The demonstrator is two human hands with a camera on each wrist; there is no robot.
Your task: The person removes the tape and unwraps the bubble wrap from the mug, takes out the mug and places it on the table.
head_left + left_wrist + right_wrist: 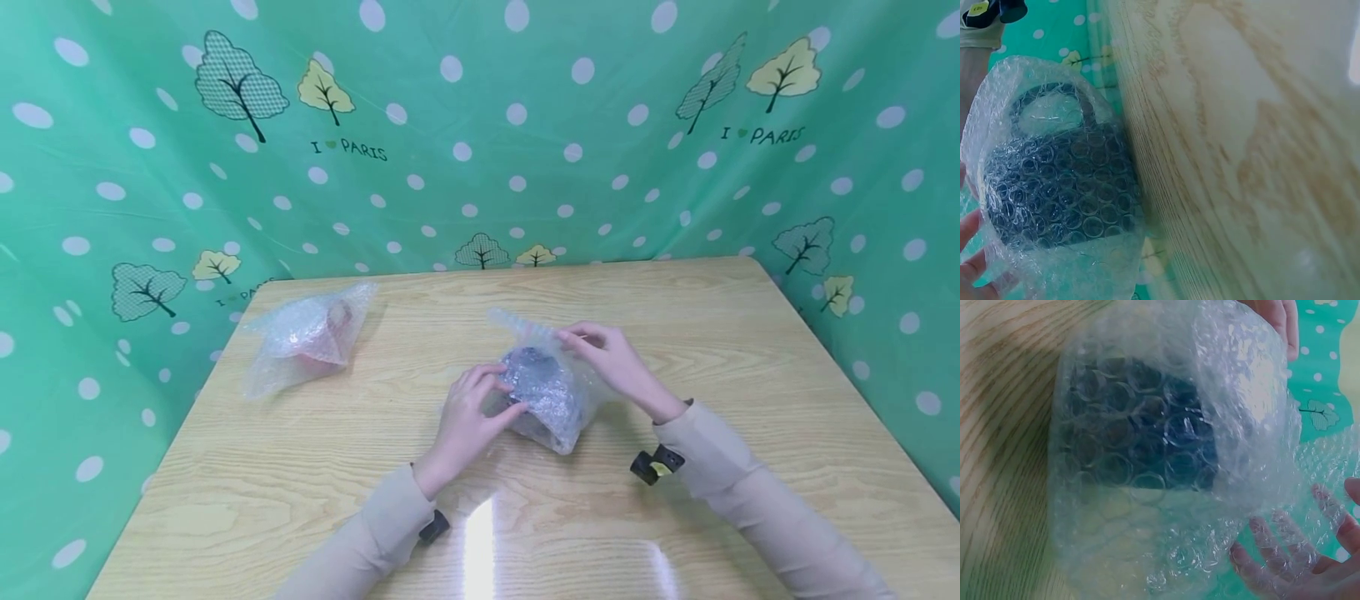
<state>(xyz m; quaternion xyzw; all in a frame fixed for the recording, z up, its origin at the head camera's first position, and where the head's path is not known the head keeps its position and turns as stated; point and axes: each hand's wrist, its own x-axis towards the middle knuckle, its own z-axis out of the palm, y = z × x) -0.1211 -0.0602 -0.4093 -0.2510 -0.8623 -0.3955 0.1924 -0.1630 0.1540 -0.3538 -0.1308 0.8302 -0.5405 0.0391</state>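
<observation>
In the head view a dark mug [542,387] lies on its side on the table inside clear bubble wrap [562,443]. The left wrist view shows the mug's looped handle [1088,111] through the bubbles. My left hand [468,417] rests against the left side of the bundle, thumb and fingers apart. With thumb and fingers my right hand [607,358] pinches the loose upper edge of the wrap. Seen from the right wrist, the fingers [1300,559] of that hand lie behind the clear film.
A second bubble-wrapped bundle [311,333], with something pinkish-red inside, lies at the table's back left. The wooden table [420,325] ends at a green dotted cloth [517,192] behind and on both sides.
</observation>
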